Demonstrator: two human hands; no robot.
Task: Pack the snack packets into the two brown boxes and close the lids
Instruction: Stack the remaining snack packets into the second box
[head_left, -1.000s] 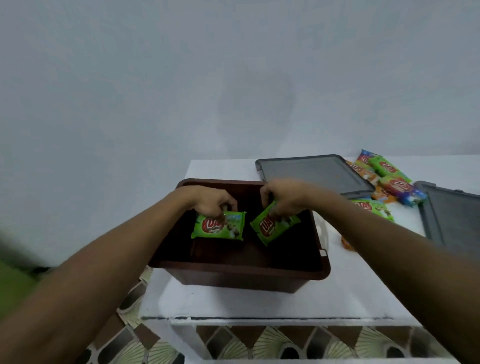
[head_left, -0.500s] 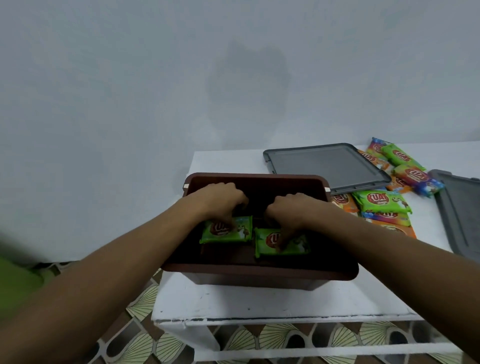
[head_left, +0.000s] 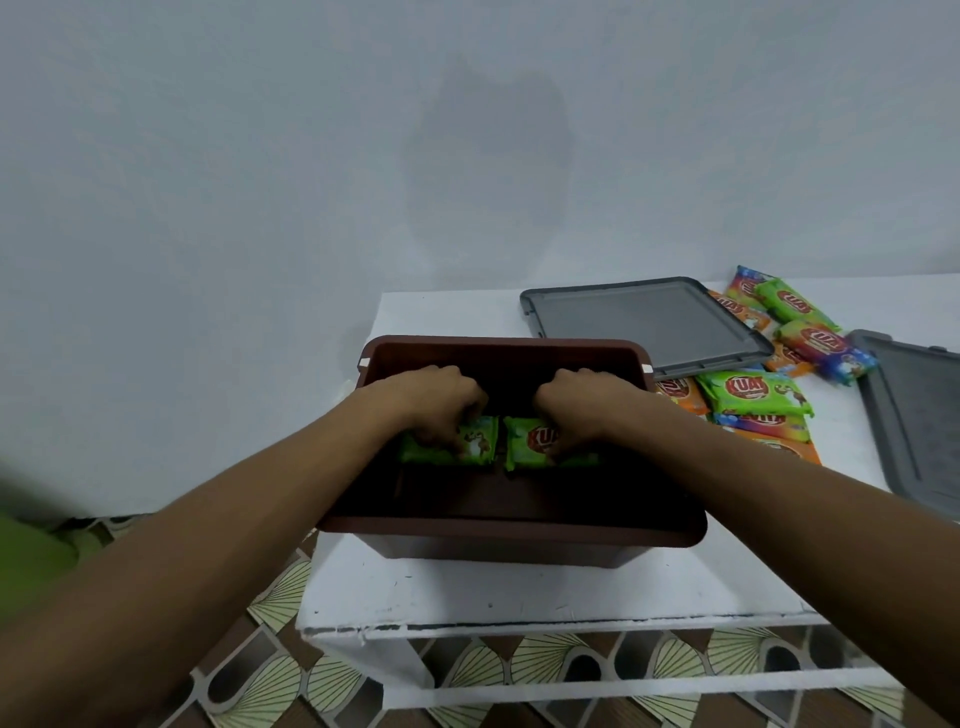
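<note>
An open brown box (head_left: 509, 535) stands on the white table. Both my hands reach inside it. My left hand (head_left: 439, 402) rests its fingers on a green snack packet (head_left: 475, 444) lying flat on the box floor. My right hand (head_left: 576, 408) presses on a second green packet (head_left: 527, 444) right beside the first. A pile of loose snack packets (head_left: 753, 392), green, orange and multicoloured, lies on the table to the right of the box. Only one brown box is in view.
A grey lid (head_left: 644, 322) lies flat behind the box on the right. A second grey lid (head_left: 919, 415) lies at the right edge. The white table (head_left: 467, 592) ends just in front of the box; patterned floor tiles (head_left: 280, 675) show below.
Both hands have lowered their green packets from mid-air to the box floor, side by side. The view has shifted so the box sits more centred.
</note>
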